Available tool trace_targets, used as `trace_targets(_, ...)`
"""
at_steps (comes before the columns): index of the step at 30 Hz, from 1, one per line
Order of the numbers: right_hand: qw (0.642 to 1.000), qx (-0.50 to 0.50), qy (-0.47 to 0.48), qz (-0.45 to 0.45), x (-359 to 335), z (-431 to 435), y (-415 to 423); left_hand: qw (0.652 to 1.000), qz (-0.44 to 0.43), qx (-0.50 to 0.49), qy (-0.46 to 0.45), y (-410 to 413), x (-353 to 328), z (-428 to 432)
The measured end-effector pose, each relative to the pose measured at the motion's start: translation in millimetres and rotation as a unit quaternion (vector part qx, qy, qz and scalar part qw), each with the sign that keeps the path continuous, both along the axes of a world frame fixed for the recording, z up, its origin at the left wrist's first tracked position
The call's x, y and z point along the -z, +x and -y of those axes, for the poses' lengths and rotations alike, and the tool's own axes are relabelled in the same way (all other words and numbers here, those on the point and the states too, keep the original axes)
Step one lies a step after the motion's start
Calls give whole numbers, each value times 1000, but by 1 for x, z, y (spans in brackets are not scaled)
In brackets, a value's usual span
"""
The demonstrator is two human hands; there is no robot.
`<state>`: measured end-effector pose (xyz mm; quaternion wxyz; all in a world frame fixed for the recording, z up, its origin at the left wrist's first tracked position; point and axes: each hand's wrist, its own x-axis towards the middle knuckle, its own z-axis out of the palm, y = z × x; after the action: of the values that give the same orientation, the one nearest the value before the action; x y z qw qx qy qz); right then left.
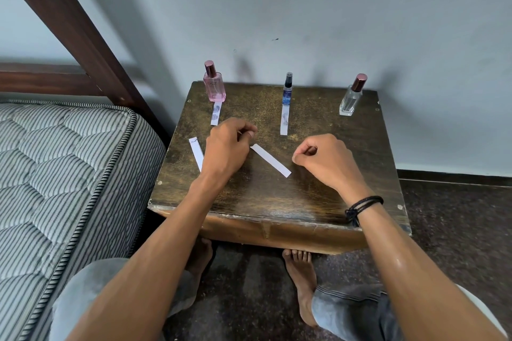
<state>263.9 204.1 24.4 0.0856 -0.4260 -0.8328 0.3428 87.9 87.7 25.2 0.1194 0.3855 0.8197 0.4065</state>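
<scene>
Blank paper strip (pixel 271 160) lies flat and slantwise near the middle of the surface (pixel 277 202), between the two hands. Its far end is just beside the left grip (pixel 228 147), which is curled; I cannot tell whether it pinches that end. Its near end is close to the right grip (pixel 324 159), clenched on nothing visible.

Another strip (pixel 196 153) lies toward the left edge. Along the far edge stand a pink bottle (pixel 214 86) and a blue spray (pixel 287 90), each with a marked strip ( (pixel 216 113), (pixel 284 120)) before it. The clear bottle (pixel 352 98) at the far right corner has none.

The blank strip is probably meant for that bottle. It is best lifted by one end only, keeping fingers off the rest.
</scene>
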Motion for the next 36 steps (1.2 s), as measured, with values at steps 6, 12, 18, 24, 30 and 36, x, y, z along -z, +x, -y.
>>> trace_targets(6, 999, 42, -7, -25, -8, -15, 9, 999, -12, 31, 1, 6, 0, -5)
trace_targets(12, 990, 116, -49, -70, -16, -30, 11, 999, -14, 45, 5, 8, -1, -7)
trace_targets(18, 965, 202, -93, -138, -12, -37, 10, 999, -10, 44, 11, 11, -4, -10)
trace_targets(24, 922, 282, -178, -198, -2, -45, 7, 998, -14, 55, 16, 20, -6, -19)
trace_targets(30, 896, 348, -139, -239, -1, -54, -2, 998, -17, 64, 18, 30, -7, -31)
trace_targets(36, 904, 359, -50, -226, -4, -66, -4, 997, -18, 73, 21, 32, -5, -33)
